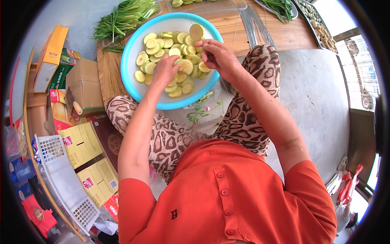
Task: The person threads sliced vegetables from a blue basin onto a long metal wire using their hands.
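Note:
A white basin with a light-blue rim (131, 88) stands before me, filled with round slices of a pale green squash (150, 67), perhaps zucchini. My left hand (166, 69) reaches down into the basin, its fingers on slices; whether it grips one is hidden. Over the basin's right side, my right hand (217, 55) pinches a thin skewer between thumb and fingers. One squash slice (196, 32) stands at the skewer's upper end, just above the fingertips. Thin metal skewers (259, 29) lie in a bundle on the wooden table, right of the basin.
Bundled green stalks (122, 18) lie behind the basin at left. Wooden sticks (111, 73) lie left of it. A knife (73, 102) stands by a cardboard box (86, 82). A tray of skewered food (320, 30) is at far right. Another person (344, 213) is at lower right.

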Demonstrator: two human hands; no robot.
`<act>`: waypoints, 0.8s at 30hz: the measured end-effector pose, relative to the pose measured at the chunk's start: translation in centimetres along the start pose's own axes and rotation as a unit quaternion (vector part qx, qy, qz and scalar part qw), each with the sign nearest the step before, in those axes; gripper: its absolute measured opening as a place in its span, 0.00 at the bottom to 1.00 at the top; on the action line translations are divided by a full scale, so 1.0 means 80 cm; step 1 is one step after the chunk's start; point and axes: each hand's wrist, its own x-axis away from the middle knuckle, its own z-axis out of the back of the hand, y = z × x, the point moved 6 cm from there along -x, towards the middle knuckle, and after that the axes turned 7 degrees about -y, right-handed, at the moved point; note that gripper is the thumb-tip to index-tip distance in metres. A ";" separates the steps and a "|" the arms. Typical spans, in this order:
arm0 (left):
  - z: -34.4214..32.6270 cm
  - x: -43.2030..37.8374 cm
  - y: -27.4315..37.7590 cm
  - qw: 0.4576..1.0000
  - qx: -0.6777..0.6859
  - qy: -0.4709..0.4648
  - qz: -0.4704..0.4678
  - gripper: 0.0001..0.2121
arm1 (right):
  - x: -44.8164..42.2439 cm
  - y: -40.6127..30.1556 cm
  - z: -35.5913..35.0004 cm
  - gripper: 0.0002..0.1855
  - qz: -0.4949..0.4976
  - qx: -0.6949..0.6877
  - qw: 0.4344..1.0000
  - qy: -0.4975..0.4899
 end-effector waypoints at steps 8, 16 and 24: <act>-0.016 -0.003 0.007 0.999 -0.043 -0.002 0.002 0.13 | -0.002 0.003 0.004 0.10 0.005 0.003 1.000 0.009; -0.006 0.005 -0.012 0.760 0.628 -0.062 0.154 0.09 | -0.001 0.007 0.014 0.11 0.001 0.081 0.995 0.064; 0.008 0.009 0.014 0.689 0.712 -0.086 0.104 0.09 | -0.011 0.025 0.009 0.15 -0.042 0.095 0.993 0.047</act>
